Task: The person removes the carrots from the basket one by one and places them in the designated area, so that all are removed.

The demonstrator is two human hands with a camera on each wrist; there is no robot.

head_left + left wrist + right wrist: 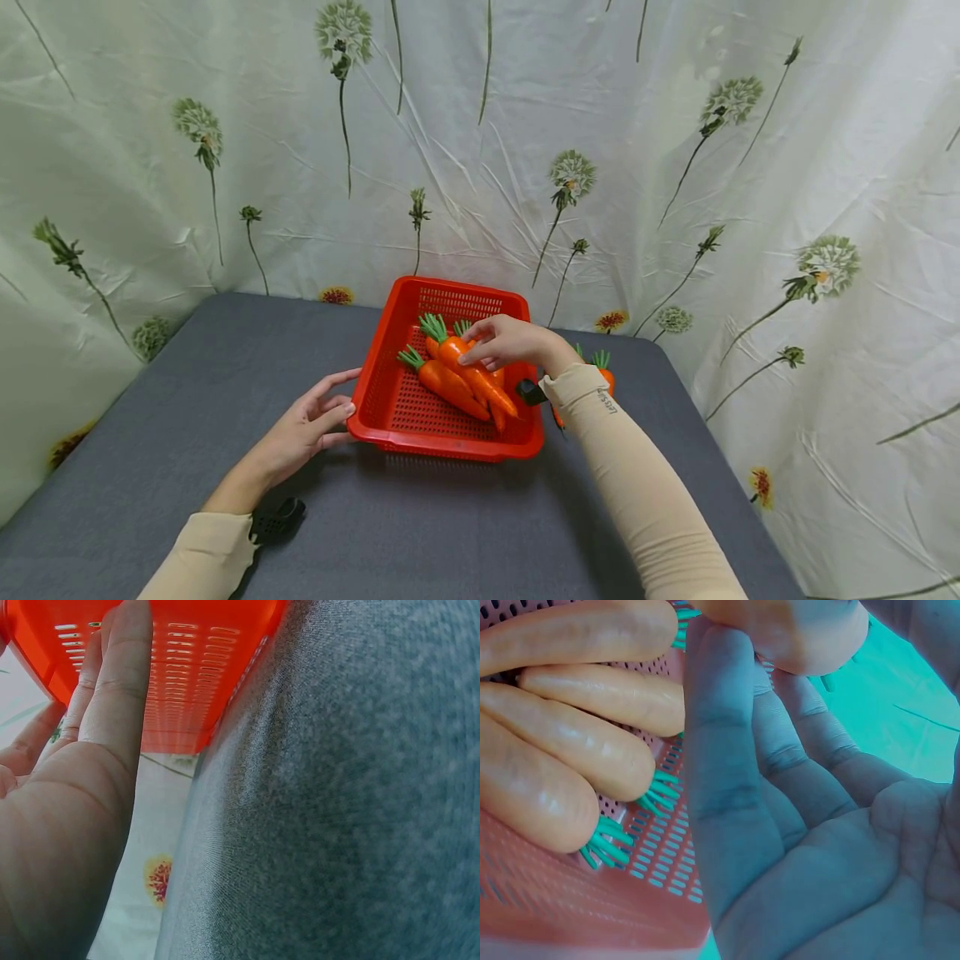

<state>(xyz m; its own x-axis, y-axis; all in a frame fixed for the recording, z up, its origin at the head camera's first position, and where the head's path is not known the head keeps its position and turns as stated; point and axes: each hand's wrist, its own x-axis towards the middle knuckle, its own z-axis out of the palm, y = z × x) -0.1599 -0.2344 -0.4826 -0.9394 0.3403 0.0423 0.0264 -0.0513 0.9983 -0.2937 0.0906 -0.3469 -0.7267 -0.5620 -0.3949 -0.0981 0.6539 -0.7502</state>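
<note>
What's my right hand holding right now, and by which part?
The right hand holds one orange carrot, pinched by its thick end near the green leaves, over the red basket.

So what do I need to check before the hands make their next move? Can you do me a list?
1. Left hand touching the basket: ok, it is at the left side.
2. Basket right way up: ok, the open side faces up.
3. Right hand holding a carrot: ok.
4. That carrot let go: not ok, fingers are on it.
5. All carrots in the basket: not ok, some are outside, to its right.
6. Number outside: cannot tell, the right arm hides part.
</note>
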